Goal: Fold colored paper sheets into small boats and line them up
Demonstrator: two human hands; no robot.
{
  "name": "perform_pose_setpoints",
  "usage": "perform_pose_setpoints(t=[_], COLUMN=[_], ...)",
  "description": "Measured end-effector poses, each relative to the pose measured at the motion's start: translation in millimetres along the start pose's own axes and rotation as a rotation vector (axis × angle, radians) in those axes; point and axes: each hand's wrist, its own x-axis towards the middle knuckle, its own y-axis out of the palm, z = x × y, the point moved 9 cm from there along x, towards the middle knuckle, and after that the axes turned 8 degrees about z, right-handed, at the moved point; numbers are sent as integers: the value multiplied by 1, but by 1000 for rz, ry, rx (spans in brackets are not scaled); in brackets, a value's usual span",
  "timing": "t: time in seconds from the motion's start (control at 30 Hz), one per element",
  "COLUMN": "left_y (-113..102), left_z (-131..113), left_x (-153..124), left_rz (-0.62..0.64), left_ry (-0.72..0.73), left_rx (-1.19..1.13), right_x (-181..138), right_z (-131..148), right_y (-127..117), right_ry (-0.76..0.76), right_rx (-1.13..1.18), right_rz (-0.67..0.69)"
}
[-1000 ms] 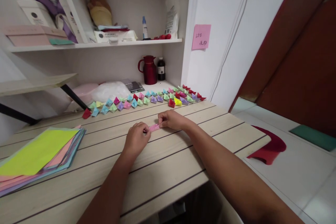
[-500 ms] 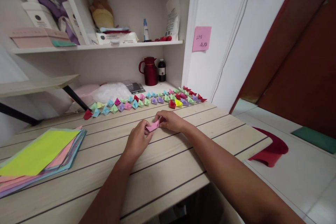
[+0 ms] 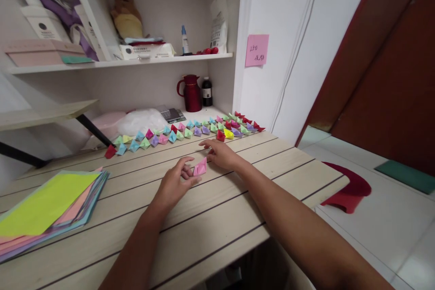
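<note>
A small pink folded paper boat (image 3: 200, 167) rests on the striped wooden table between my two hands. Just left of it, my left hand (image 3: 176, 181) has its fingers apart and curved around that side, seemingly without a grip on it. On the other side, my right hand (image 3: 219, 153) hovers close to the boat with its fingers stretched out and nothing in them. Behind both hands, several small paper boats in red, blue, green, purple and pink stand in rows, a yellow boat (image 3: 229, 133) among them.
At the left lies a stack of coloured paper (image 3: 50, 199), yellow-green on top. A small raised shelf (image 3: 47, 113) with black legs stands behind it. Farther back are a red jug (image 3: 192, 94) and a dark bottle (image 3: 207, 92). The table's right edge borders a floor with a red stool (image 3: 350, 186).
Both hands have let go of the pink paper boat and opened. The boat now sits on the table, its shape spread wider. The whole view has shifted slightly.
</note>
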Motion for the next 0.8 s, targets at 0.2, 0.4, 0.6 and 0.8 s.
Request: perform_pose_setpoints(t=[0.2, 0.4, 0.6, 0.8], left_y=[-16, 2, 15, 2], left_z=[20, 7, -17, 1], left_x=[-4, -3, -2, -1], left_rz=[-58, 71, 143, 58], left_ry=[-136, -62, 65, -20], left_rx=[52, 81, 137, 193], right_x=[-4, -7, -5, -4], right_z=[-22, -28, -25, -29], right_y=[-13, 0, -6, 1], right_ry=[225, 319, 281, 276], right_rx=[-24, 94, 160, 247], right_rz=[-29, 93, 4, -49])
